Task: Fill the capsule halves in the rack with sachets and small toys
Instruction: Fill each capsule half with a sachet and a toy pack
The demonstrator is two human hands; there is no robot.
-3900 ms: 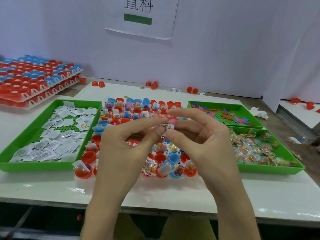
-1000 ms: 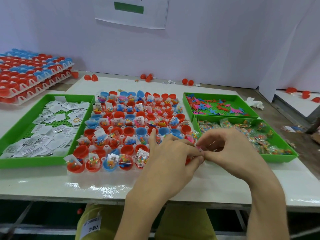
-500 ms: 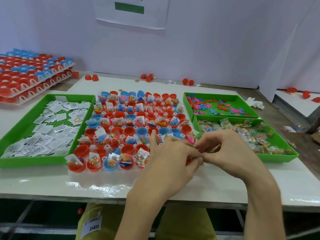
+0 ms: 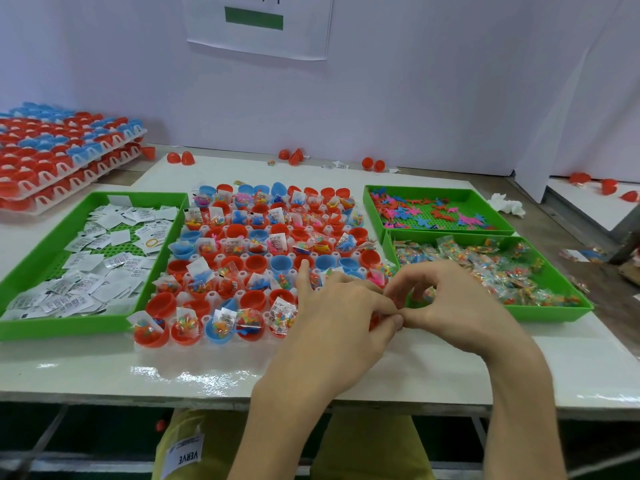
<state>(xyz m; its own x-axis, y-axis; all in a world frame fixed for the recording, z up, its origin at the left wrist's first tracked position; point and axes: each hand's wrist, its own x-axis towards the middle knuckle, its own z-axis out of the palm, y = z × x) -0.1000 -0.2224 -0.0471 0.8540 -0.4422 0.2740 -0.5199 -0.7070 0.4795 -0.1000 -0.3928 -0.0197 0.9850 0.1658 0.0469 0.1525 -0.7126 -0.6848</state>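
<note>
Where the left hand and the right hand meet over the near right corner of the rack, their fingers are curled and the tips press together. What they pinch is hidden, so I cannot tell whether either holds a sachet or a toy; only a sliver of red shows beneath them.

Around them, most capsule halves in the rack already carry a sachet, a little bag of beads or a flat toy, and the near row looks full as far as it shows. Several red and blue ones in the middle rows stand empty, so I judge the rack well past half done, with those gaps left to fill.

Supplies are not short: the sachets lie thick in the left tray, with flat toys and bead bags in the two right trays
</note>
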